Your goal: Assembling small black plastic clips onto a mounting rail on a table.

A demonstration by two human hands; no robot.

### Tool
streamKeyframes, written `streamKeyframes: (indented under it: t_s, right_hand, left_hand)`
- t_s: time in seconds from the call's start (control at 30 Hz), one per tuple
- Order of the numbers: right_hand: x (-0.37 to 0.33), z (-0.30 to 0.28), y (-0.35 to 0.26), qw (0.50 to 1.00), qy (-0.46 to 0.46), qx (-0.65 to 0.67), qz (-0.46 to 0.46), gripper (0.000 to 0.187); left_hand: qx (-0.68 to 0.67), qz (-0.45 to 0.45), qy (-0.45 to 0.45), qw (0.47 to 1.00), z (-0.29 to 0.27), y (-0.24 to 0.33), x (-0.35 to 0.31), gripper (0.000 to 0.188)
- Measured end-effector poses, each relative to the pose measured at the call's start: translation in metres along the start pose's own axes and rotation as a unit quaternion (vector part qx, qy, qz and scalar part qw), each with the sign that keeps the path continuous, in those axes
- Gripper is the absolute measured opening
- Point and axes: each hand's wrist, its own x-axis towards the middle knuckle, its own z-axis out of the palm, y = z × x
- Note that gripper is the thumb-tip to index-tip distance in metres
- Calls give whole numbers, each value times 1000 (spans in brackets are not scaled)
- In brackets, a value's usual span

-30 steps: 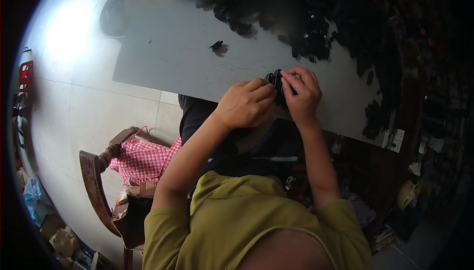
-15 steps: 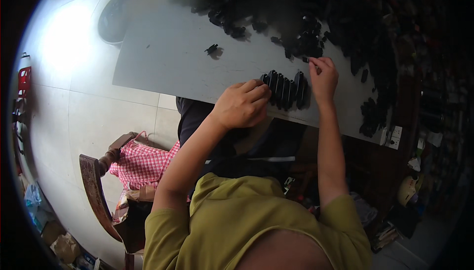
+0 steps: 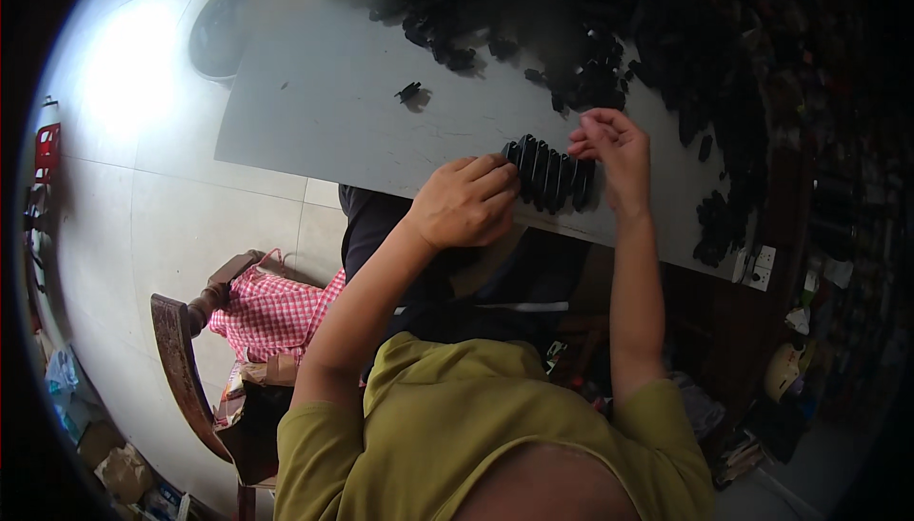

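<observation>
A row of long, thin black pieces (image 3: 545, 176) stands side by side near the table's front edge. My left hand (image 3: 466, 199) rests at the row's left end, fingers curled inward and touching the end piece; whatever lies under the fingers is hidden. Just above the row's right end is my right hand (image 3: 614, 151), its thumb and fingers drawn together. Anything in that pinch is too small to make out. Beyond it lies a loose heap of small black parts (image 3: 592, 78), and one lone black part (image 3: 409, 92) sits further left.
The grey tabletop (image 3: 314, 111) carries more black parts along its far and right sides. A white power socket (image 3: 761, 267) is by the right corner. On the left, a wooden chair (image 3: 181, 350) holds a red checked cloth (image 3: 276, 310).
My right hand has come from the edge of the heap a little toward me and left, to the row's right end. The left hand has stayed at the row.
</observation>
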Motion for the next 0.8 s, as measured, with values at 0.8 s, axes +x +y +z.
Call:
streamKeyframes:
  t_s: [0.8]
  right_hand:
    - [-38,74,0,836,4,-455,-307,7]
  left_hand:
    - [10,-8,51,999,2,1,-3,17]
